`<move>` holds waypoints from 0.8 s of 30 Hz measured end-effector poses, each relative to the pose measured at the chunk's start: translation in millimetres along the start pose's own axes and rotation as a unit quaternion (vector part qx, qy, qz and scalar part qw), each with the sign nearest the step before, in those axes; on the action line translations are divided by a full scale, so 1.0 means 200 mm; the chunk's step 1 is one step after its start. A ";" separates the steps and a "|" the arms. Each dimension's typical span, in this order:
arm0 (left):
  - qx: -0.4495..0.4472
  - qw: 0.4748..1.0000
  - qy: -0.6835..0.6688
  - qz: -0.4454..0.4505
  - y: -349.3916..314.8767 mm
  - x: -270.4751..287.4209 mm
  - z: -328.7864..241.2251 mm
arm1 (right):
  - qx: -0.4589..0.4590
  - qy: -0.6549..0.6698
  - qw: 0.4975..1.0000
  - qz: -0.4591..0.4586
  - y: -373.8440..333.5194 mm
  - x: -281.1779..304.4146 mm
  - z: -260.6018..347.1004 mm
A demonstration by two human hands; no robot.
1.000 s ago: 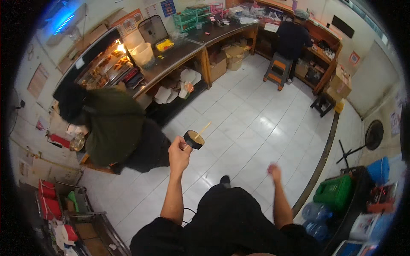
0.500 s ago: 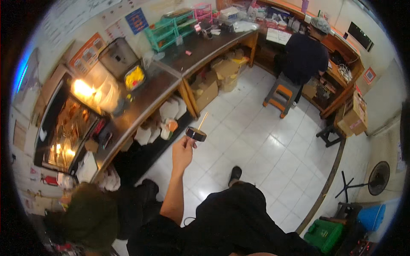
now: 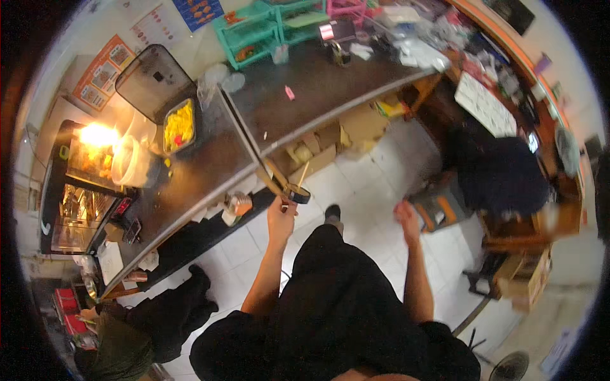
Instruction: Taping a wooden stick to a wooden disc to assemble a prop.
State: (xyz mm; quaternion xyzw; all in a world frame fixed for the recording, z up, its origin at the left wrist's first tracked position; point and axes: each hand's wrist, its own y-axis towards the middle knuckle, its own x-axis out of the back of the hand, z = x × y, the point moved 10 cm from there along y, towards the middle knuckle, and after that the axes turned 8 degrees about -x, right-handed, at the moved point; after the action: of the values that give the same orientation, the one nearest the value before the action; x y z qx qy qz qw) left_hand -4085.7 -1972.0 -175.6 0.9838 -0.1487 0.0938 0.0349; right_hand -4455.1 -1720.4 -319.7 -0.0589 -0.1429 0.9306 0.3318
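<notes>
In the head view, the left hand (image 3: 281, 219) grips a round black thing (image 3: 300, 193) with a light stick (image 3: 304, 173) rising from it; whether it is a roll or a small cup I cannot tell. Both are in front of the long dark counter (image 3: 206, 168), near the joint between its two sections. The right hand (image 3: 406, 219) is farther out from the counter, fingers loosely bent; blur hides whether it is closed on anything small.

On the counter's left section, a tray (image 3: 194, 124) is full of yellow pieces (image 3: 178, 127) with something red among them. A dark lid (image 3: 152, 89) leans behind it, toward the wall side of the counter. Just beside the tray is a white bucket (image 3: 127, 166), its contents unclear. At the counter's left end, a lit black-framed case (image 3: 54, 190) holds brownish pieces, too blurred to name.

Along the back of the counter's right section are green drawers (image 3: 248, 38) with orange-red bits inside, and pink drawers (image 3: 346, 7) next to them. A small clear cup (image 3: 279, 54) is in front of the green ones. Below the counter are cardboard boxes (image 3: 318, 159). A person in dark clothes (image 3: 502, 178) is beyond the counter's right end, near a grey and orange stool (image 3: 438, 209).
</notes>
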 end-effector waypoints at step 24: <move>0.150 0.974 0.122 -0.119 2.23 -1.65 -0.18 | 0.071 -0.288 0.948 0.113 3.48 -0.05 1.34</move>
State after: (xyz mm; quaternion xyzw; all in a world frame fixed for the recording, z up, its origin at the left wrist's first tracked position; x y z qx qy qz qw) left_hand -4534.4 -2300.3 -186.2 0.9696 -0.0094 0.2295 -0.0846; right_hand -4920.3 -2302.5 -276.4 0.2195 -0.1579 0.9472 0.1726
